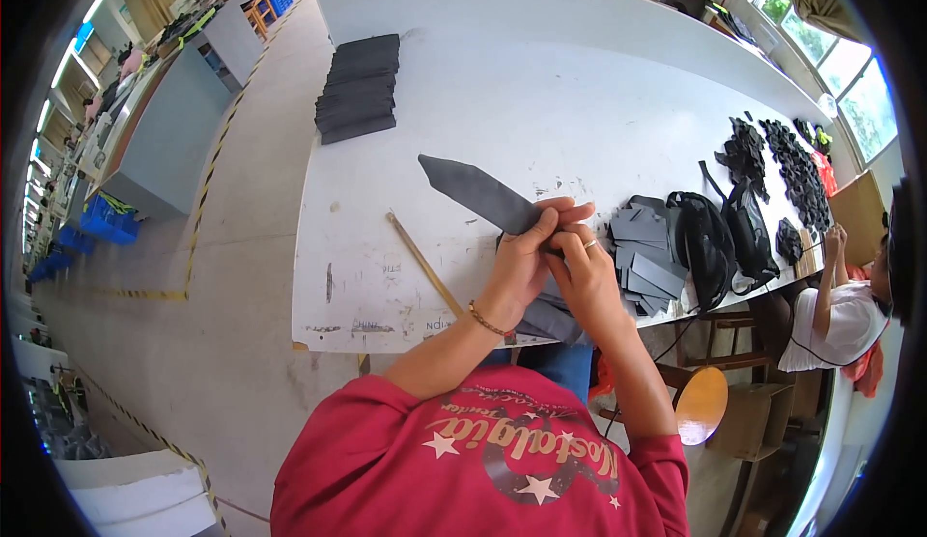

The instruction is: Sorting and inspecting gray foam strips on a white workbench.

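1. A long dark grey strip [480,194] is held above the white table [541,83], its long axis running diagonally, pointed end up-left.
2. Its lower-right end is gripped by the left hand [526,257] and right hand [584,281], both closed around it.

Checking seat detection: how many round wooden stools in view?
1: a round wooden stool stands right of the person, below the white table's near edge. Others may be hidden under tables.

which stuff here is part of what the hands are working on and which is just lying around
In hand:
- dark strip, held by left hand and right hand
- cut grey pieces beside them

Lying about:
- stack of dark sheets
- wooden stick
- black bags
- orange stool
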Demonstrator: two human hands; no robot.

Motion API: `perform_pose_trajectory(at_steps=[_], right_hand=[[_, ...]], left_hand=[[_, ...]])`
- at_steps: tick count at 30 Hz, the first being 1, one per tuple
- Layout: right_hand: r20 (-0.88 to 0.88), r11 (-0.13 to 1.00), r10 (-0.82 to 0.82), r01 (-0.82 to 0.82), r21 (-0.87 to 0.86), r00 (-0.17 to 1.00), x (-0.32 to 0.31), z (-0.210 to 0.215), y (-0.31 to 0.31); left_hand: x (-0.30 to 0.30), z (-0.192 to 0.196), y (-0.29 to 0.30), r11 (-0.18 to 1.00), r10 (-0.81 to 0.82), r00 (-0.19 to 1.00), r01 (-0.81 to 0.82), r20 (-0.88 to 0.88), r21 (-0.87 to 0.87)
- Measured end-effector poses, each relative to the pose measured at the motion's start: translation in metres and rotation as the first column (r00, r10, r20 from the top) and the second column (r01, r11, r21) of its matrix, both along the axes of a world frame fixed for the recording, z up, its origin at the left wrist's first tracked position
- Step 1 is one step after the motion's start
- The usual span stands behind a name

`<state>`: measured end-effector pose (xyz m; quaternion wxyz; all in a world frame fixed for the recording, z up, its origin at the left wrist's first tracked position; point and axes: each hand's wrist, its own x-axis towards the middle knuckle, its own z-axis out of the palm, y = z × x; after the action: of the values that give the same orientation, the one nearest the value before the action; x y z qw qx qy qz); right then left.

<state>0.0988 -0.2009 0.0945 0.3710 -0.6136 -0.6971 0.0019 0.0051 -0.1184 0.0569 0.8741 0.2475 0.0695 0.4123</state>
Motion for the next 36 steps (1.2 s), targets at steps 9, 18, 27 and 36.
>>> perform_pose_trajectory(at_steps=[9,18,27,36], right_hand=[[0.094,0.998,0.06,-0.062,0.013,0.994,0.025,0.002,-0.001],[0.083,0.965,0.099,-0.116,0.235,0.992,0.021,0.015,0.007],[0.091,0.959,0.112,-0.132,0.249,0.989,0.02,0.012,0.01],[-0.145,0.996,0.047,-0.036,0.077,0.988,0.011,0.005,0.01]], left_hand=[[-0.01,0.026,0.022,0.993,0.097,0.995,-0.099,-0.032,-0.061],[0.001,0.027,0.001,0.987,0.153,0.985,-0.156,0.085,0.031],[0.006,0.018,-0.004,0.985,0.152,0.98,-0.161,0.126,0.059],[0.002,0.022,0.002,0.992,0.127,0.991,-0.126,0.05,-0.027]])
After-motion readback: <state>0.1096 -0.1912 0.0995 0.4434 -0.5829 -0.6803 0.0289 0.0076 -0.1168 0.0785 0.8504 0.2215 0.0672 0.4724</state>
